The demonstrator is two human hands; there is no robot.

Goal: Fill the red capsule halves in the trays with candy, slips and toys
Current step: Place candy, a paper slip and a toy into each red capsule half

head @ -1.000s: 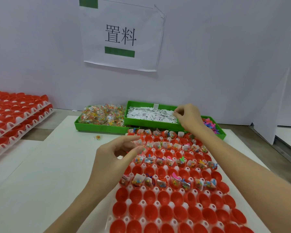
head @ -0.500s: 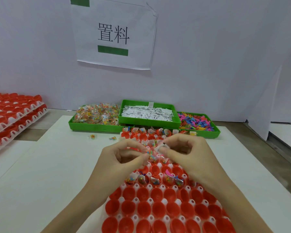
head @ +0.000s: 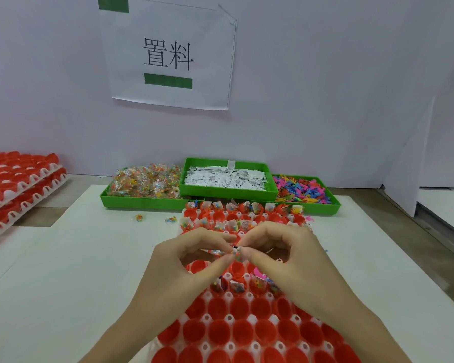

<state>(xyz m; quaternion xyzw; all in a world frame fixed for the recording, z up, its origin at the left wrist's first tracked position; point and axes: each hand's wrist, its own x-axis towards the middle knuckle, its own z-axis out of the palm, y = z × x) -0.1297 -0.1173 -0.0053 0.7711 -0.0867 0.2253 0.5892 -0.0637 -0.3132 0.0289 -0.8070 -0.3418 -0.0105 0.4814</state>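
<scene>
Meanwhile, mid-frame, the left hand [head: 186, 260] and right hand [head: 286, 255] meet fingertip to fingertip, together pinching a crinkly candy packet [head: 218, 252] and a white paper slip [head: 236, 248] above the tray of glossy red capsule halves [head: 243, 328]. Both pieces are small and slick and could slip, landing in a cup already filled. Rounded empty cups fill the lower rows; green plastic bins [head: 228, 191] at centre hold candy, slips and toys.

Three green bins [head: 228, 192], two hands [head: 186, 268], two loose candy packets [head: 139, 217] on the counter [head: 63, 271], one paper sign [head: 168, 53].
</scene>
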